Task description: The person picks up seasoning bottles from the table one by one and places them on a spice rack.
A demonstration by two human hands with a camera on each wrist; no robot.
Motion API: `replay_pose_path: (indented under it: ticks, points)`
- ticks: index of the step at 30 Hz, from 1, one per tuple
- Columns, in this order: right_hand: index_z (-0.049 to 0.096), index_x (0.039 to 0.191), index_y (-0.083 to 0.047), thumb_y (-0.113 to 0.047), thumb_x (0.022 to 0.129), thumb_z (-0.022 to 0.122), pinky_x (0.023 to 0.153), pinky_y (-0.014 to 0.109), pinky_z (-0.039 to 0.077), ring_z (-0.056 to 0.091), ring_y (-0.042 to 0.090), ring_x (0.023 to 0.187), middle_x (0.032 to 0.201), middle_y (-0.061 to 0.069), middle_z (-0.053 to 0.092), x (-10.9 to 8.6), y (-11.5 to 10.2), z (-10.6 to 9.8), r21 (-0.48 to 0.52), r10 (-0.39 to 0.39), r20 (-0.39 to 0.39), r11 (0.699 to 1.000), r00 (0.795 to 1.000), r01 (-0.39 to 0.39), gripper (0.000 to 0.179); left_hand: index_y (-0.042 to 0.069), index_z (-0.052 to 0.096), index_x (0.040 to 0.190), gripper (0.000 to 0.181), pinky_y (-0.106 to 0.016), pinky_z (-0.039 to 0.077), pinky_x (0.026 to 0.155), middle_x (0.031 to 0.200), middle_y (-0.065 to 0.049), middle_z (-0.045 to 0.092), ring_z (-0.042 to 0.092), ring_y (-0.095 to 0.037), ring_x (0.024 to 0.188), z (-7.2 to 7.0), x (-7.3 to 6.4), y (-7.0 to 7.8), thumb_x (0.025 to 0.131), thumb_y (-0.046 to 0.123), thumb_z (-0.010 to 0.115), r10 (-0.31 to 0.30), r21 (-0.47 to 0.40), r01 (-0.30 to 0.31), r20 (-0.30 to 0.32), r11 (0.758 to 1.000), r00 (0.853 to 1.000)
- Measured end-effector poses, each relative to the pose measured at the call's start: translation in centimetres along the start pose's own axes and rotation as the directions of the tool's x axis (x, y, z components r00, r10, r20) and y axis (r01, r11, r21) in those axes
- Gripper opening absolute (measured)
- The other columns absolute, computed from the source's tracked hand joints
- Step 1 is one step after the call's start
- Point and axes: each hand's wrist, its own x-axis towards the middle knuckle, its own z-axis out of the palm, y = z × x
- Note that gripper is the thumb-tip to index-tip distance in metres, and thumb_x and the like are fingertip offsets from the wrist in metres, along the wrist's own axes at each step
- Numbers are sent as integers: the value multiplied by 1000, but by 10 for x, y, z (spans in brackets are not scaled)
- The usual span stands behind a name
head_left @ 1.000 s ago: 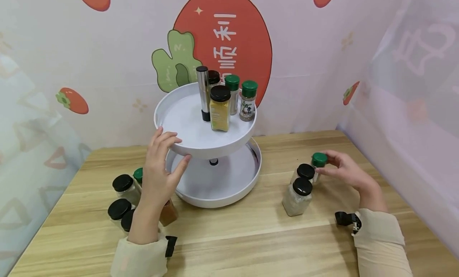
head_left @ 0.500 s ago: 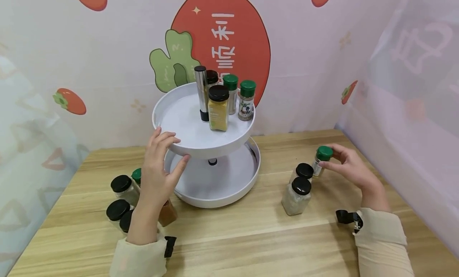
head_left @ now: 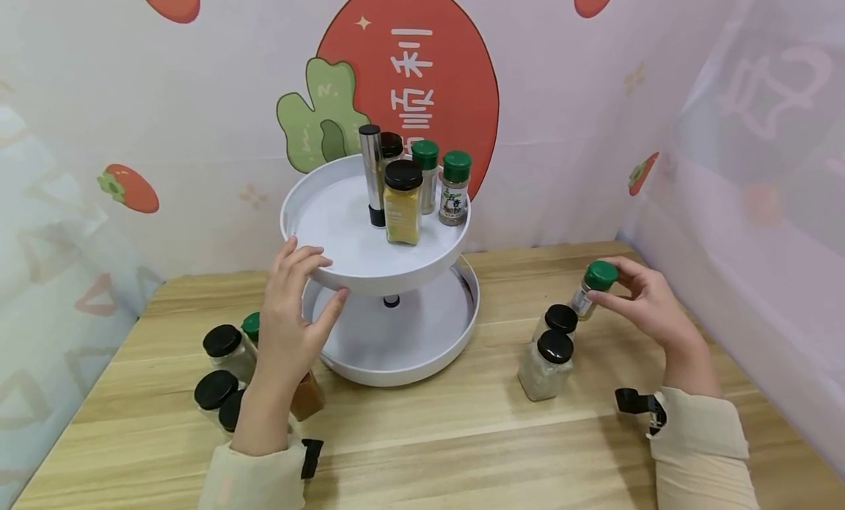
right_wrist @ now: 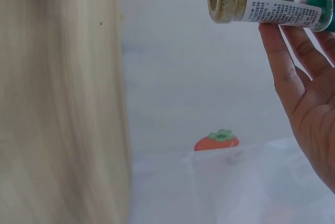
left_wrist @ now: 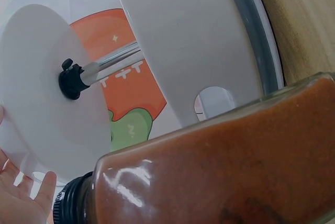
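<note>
1. At the scene's right, we're pinching the green-capped shaker [head_left: 582,302] in the right hand [head_left: 645,304]: thumb pressing the near side, fingers wrapping the far side, spread only as wide as its cap end.
2. Shaker is leaning: long axis running from cap (far right) down to base (near left). Base is hanging off the tabletop [head_left: 462,444], just beside the farther of two black-lidded jars [head_left: 544,378].
3. Key relation, as we're judging it: upper tray [head_left: 330,227] is sitting left and higher; base, not cap, is leading toward it. Jar clearance is looking tight.
4. Left hand [head_left: 287,312] is bending fingers over that tray's near-left rim, thumb spreading below them outside; we're not able to tell how firmly. It's staying out of shaker reach; right is nearer.
</note>
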Motion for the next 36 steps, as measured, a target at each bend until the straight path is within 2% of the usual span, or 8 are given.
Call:
replay_pose_path:
  ticks: [11, 22, 36]
  points:
    - [60, 120, -1, 8, 85, 70, 79, 8, 52, 61, -8, 105, 103, -17, 62, 1, -9, -2, 6, -13, -2, 1000, 1000, 13, 37, 4, 60, 121, 42, -55, 23, 124, 136, -13, 56, 30, -32, 149, -1, -4, 4, 83, 4, 77, -22, 5, 22, 2, 1000, 1000]
    - [60, 119, 4, 10, 85, 70, 79, 8, 52, 64, -3, 94, 100, -14, 63, 20, -23, -3, -17, -92, 8, 996, 996, 92, 36, 3, 59, 120, 43, -52, 22, 126, 134, -15, 55, 29, -32, 150, -1, -3, 3, 81, 2, 77, -8, 7, 8, 2, 1000, 1000]
    - [61, 118, 5, 9, 85, 70, 80, 10, 54, 65, -5, 100, 102, -17, 67, 49, -59, -2, -16, -152, 49, 988, 987, 153, 35, 3, 59, 119, 43, -51, 22, 126, 133, -15, 56, 31, -36, 148, -1, -2, 2, 81, 1, 78, 11, -1, -11, -3, 1000, 1000]
